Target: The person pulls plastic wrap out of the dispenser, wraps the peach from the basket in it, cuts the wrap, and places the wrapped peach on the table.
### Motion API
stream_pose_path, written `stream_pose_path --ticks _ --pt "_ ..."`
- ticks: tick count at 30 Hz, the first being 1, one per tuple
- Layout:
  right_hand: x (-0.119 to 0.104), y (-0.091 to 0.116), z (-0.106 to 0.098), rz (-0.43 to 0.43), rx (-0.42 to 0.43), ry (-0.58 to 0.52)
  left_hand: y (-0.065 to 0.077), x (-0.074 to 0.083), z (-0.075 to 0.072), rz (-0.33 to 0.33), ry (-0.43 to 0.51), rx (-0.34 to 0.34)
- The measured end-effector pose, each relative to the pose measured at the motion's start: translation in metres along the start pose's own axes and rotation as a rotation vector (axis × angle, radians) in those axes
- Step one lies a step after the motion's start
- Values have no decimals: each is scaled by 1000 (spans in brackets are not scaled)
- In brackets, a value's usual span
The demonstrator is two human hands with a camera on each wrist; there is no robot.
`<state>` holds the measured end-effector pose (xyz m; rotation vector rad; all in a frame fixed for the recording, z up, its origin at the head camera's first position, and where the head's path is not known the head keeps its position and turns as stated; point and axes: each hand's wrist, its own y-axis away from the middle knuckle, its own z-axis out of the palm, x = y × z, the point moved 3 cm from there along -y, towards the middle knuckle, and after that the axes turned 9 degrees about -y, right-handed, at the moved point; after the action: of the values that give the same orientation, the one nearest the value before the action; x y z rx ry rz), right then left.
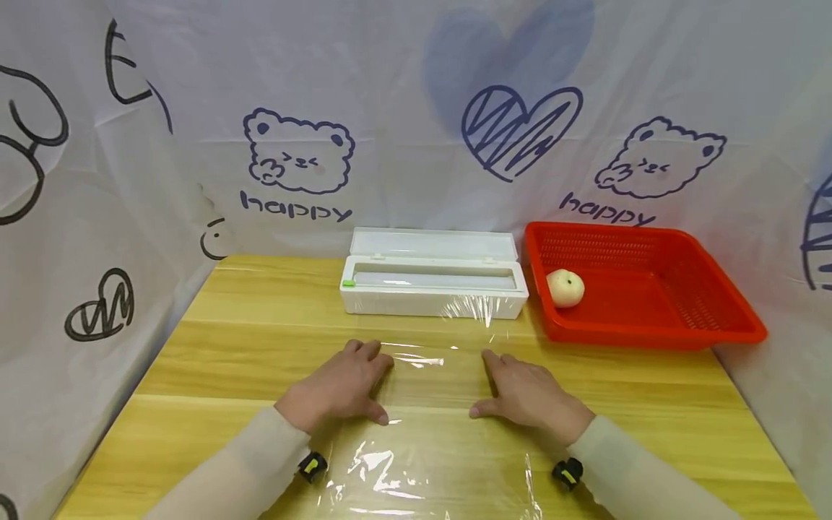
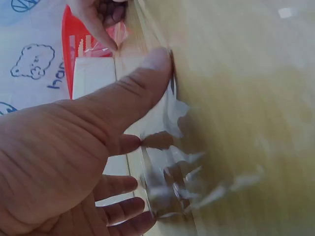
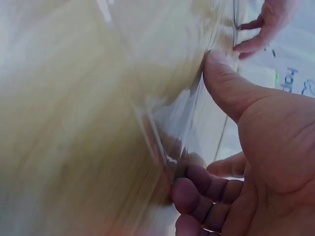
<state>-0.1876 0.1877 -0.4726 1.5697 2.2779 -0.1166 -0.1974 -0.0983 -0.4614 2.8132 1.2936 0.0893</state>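
A clear sheet of plastic wrap [image 1: 425, 386] stretches over the wooden table from a white wrap dispenser [image 1: 434, 302], whose lid is raised. My left hand [image 1: 344, 383] is at the sheet's left side, thumb and fingers spread apart. In the left wrist view its thumb and fingertips touch the creased film [image 2: 172, 162]. At the right side my right hand [image 1: 523, 390] also touches the film, thumb apart from the fingers. The right wrist view shows its thumb along the film [image 3: 167, 123] and its other fingers bent loosely near a fold.
A red plastic basket [image 1: 650, 336] stands at the back right beside the dispenser, with a pale round fruit [image 1: 565, 288] inside. A green slider [image 1: 349, 283] sits at the dispenser's left end. White printed cloth [image 1: 409, 166] hangs behind the wooden table [image 1: 214, 361].
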Motion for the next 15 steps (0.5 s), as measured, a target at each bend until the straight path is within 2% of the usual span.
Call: stream_pose_path --ticks 6,15 --pt "9 -2 -3 24 -28 -30 -2 -8 0 -74 -22 -34" --pt "12 2 -7 22 -9 -16 3 -11 -1 -93 -7 -49"
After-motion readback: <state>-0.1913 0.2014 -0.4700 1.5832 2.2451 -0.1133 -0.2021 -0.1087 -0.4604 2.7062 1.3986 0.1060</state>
